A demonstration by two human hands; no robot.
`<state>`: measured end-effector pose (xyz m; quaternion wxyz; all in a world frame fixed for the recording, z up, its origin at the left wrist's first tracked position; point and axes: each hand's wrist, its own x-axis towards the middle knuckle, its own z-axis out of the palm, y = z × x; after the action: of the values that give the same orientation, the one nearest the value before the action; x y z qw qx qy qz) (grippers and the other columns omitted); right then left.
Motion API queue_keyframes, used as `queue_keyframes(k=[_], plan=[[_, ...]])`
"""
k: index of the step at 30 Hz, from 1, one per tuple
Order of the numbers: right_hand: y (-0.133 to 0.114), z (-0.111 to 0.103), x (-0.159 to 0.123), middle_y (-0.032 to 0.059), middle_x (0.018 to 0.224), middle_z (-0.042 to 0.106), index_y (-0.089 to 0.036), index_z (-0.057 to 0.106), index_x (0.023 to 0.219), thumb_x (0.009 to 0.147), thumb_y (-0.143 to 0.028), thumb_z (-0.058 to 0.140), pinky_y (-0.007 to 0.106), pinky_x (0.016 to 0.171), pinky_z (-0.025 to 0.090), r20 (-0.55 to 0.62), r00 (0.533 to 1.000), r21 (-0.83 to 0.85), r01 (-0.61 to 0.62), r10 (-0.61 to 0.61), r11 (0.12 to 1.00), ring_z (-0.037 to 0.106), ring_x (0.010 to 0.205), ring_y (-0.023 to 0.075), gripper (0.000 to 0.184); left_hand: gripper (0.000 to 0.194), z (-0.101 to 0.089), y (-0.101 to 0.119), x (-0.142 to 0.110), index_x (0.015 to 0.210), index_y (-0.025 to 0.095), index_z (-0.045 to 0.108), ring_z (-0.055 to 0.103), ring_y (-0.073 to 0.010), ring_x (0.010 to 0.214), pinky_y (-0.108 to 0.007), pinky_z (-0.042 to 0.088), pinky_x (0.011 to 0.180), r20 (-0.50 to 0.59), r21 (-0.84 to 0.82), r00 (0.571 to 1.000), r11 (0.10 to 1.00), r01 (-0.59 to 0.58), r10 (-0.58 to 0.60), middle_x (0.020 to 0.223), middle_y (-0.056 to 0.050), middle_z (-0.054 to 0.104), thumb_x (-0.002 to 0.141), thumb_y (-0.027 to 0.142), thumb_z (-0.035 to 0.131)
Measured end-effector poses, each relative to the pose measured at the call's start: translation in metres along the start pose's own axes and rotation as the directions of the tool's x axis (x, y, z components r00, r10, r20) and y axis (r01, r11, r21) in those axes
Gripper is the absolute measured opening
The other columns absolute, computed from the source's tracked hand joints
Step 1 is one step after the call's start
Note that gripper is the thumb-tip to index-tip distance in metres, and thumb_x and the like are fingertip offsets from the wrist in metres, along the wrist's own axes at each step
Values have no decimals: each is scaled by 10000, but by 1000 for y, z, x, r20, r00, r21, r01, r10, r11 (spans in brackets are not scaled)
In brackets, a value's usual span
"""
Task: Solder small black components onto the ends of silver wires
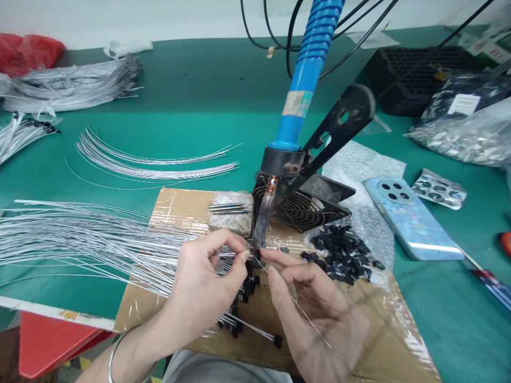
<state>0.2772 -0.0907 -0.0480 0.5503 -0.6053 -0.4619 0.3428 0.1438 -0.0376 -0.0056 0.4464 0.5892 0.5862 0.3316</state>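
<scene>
Under the dark metal tip (263, 218) of a blue-handled soldering iron (299, 101), my two hands meet. The fingers of my left hand (211, 276) are pinched together on something too small and hidden to make out. Between the thumb and fingers of my right hand (315, 298) runs a thin wire (315, 327), its upper end reaching a small dark piece beside the tip. Black connectors on grey wires (239, 308) lie below and behind my left hand. One wire ending in a black connector (277, 341) points right.
Cardboard (383, 319) covers the near bench. Grey wires (80, 239) fan out left. Loose black connectors (345, 252) are piled right of a black fan (303, 205). A blue phone (411, 218), a plastic bag of small parts (463, 135) and a black perforated box (419, 80) lie right.
</scene>
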Motion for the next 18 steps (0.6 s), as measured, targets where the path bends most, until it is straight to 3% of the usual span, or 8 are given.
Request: queue_keyframes(k=[5, 12, 18], plan=[[1, 1, 1, 43, 1030, 787, -241, 616, 724, 826, -207, 709, 309, 819, 589, -9, 999, 7, 35, -35, 999, 753, 923, 213, 142, 122, -1, -1, 1, 703, 175, 639, 629, -147, 716, -232, 438, 596, 0, -2, 1000, 1000, -9, 9, 775, -14, 711, 809, 129, 600], [-1, 0, 0, 64, 1034, 786, -233, 621, 724, 832, -233, 710, 331, 831, 591, 0, 1000, -10, 20, -20, 1000, 753, 929, 232, 140, 117, -1, 0, 1, 700, 179, 641, 633, -149, 715, -229, 441, 592, -5, 4, 1000, 1000, -8, 8, 770, -12, 710, 800, 132, 602], [3, -1, -1, 11, 1041, 788, -261, 613, 730, 836, -220, 702, 299, 848, 559, -15, 998, 24, 55, -55, 998, 753, 919, 203, 145, 142, -2, 4, 1, 691, 185, 621, 629, -151, 737, -228, 429, 600, 6, 26, 1000, 1000, 17, -17, 785, -1, 712, 816, 141, 572]])
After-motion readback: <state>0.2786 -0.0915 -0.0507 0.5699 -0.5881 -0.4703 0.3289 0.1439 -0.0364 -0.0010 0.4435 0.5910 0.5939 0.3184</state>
